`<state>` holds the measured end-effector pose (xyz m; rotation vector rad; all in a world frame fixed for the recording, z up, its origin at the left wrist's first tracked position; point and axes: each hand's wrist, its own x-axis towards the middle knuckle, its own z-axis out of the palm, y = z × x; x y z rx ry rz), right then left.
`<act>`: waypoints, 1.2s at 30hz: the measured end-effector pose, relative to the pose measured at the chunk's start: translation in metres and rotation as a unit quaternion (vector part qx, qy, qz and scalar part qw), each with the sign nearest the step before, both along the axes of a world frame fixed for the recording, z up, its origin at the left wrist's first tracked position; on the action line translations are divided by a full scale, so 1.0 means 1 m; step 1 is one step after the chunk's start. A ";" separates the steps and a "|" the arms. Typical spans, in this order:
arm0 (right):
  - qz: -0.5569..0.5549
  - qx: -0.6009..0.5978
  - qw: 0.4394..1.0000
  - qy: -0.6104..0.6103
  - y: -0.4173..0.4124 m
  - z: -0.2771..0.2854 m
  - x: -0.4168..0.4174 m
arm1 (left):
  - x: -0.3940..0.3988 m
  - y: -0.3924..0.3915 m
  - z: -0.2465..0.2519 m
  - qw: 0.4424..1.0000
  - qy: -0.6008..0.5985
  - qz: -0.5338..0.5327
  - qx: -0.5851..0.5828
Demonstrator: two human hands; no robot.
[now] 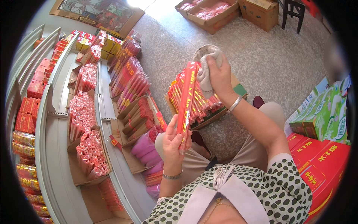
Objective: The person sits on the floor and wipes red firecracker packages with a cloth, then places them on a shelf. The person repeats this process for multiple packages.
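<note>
My left hand (176,140) holds the lower end of a long red packet (188,103) in clear plastic with gold writing, tilted upward. In my right hand (219,72) is a bunched beige cloth (206,81), beside the packet's upper end; whether it touches the packet is hard to tell. Below both hands, a cardboard box (214,119) on the floor holds many similar red and gold packets (174,96), partly hidden by the held packet and the cloth.
Metal shelves (57,140) at left carry pink-wrapped bundles (82,112) and incense-like sticks (139,114) in cartons. Red cartons (321,165) and green cartons (318,114) stand at right. Open boxes (214,21) and a dark stool (293,12) are farther back on the floor.
</note>
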<state>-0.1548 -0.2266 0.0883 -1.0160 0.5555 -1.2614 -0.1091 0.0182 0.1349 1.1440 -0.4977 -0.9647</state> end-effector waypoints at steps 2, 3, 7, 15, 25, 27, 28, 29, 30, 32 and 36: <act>0.063 0.103 0.987 -0.102 -0.001 -0.008 0.005 | -0.003 -0.003 -0.002 1.000 0.003 -0.023 0.000; 0.094 0.154 0.971 -0.154 0.000 -0.005 0.007 | -0.004 -0.003 -0.007 1.000 -0.002 -0.018 0.001; 0.221 0.221 0.931 -0.187 0.031 -0.002 0.012 | -0.010 -0.007 -0.025 0.997 -0.069 0.013 0.040; 0.185 0.265 0.946 -0.024 0.046 0.002 0.004 | 0.005 -0.016 -0.014 0.999 0.001 0.045 -0.031; 0.128 -0.120 0.984 0.035 0.085 -0.014 0.015 | -0.002 -0.025 -0.025 0.988 -0.102 0.109 0.026; 0.243 -0.174 0.951 0.082 0.100 -0.020 0.007 | 0.015 -0.020 -0.019 0.980 -0.141 0.140 0.029; 0.302 -0.200 0.927 0.103 0.103 -0.017 0.004 | 0.024 -0.019 -0.013 0.982 -0.121 0.144 0.015; 0.333 -0.247 0.896 0.156 0.098 -0.015 0.000 | 0.030 -0.019 -0.008 0.982 -0.111 0.152 0.016; 0.365 -0.294 0.859 0.205 0.088 -0.004 -0.006 | 0.036 -0.018 -0.001 0.981 -0.102 0.164 0.018; 0.316 -0.363 0.843 0.239 0.076 0.007 -0.007 | 0.046 -0.009 0.004 0.983 -0.089 0.162 0.017; 0.131 -0.467 0.836 0.256 0.058 0.003 -0.004 | 0.054 0.004 -0.001 0.996 0.002 0.059 0.061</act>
